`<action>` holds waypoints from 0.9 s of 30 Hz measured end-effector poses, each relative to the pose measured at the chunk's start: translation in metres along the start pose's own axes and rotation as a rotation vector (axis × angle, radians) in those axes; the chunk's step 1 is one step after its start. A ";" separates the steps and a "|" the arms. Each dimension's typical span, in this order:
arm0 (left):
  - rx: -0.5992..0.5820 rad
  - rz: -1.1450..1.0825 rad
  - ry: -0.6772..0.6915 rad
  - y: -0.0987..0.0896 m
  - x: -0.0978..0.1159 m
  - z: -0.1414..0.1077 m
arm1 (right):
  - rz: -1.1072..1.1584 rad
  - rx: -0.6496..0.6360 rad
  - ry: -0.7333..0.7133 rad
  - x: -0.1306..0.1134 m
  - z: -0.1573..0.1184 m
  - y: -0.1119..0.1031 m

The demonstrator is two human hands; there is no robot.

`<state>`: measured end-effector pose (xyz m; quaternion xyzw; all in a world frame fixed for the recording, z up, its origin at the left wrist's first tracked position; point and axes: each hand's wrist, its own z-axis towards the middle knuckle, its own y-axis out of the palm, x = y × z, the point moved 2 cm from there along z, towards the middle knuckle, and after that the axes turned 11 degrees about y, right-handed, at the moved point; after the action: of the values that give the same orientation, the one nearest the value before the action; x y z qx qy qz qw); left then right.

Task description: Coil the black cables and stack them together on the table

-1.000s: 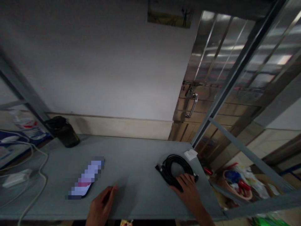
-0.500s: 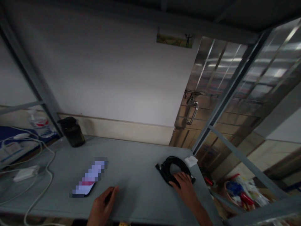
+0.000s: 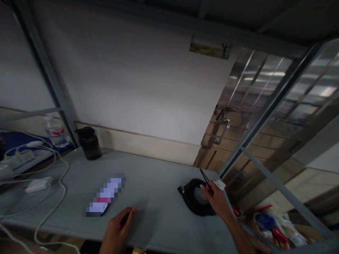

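The black cable [image 3: 188,201] lies in a round coil near the right end of the grey tabletop [image 3: 153,190], its loops bundled together and one plug [image 3: 181,189] poking out at the left side. My right hand [image 3: 214,194] is over the coil's right part, thumb and fingers pinching a thin dark strand [image 3: 203,175] that stands up past the fingertips; it looks doubled, but I can't tell whether it is a cable end or a tie.

I judge this to be an early stage: a short piece is raised, while nearly all the length sits wound up, with no loop spread across the table that I can see. All the handling of those loops seems left.

My left hand [image 3: 119,225] is loosely curled at the front edge, well apart from the coil, with nothing visible in it; I cannot tell whether its fingertips meet. Beyond it lies a phone [image 3: 106,194], its screen blurred out. White paper [image 3: 220,184] sits just beside my right hand.
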<state>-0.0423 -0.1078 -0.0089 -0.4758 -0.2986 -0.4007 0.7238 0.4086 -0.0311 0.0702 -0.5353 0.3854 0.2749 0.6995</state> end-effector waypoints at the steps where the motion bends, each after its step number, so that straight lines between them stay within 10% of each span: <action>1: 0.001 -0.004 -0.002 0.000 0.000 0.000 | 0.033 0.018 0.008 -0.010 0.006 -0.006; 8: 0.024 -0.029 -0.005 0.001 0.011 0.002 | 0.590 0.034 -0.012 -0.139 0.033 -0.073; 16: 0.002 -0.083 -0.007 0.011 0.026 0.008 | 0.777 0.011 -0.582 -0.356 0.005 -0.171; 22: -0.200 -0.319 -0.004 0.100 0.085 -0.001 | 0.798 0.116 -0.818 -0.425 -0.019 -0.186; 27: -0.292 -0.138 0.314 0.167 0.109 0.013 | 0.707 0.209 -0.752 -0.432 -0.037 -0.184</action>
<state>0.1557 -0.0900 0.0098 -0.4857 -0.1529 -0.5574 0.6558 0.3077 -0.1053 0.5247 -0.1644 0.2903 0.6273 0.7037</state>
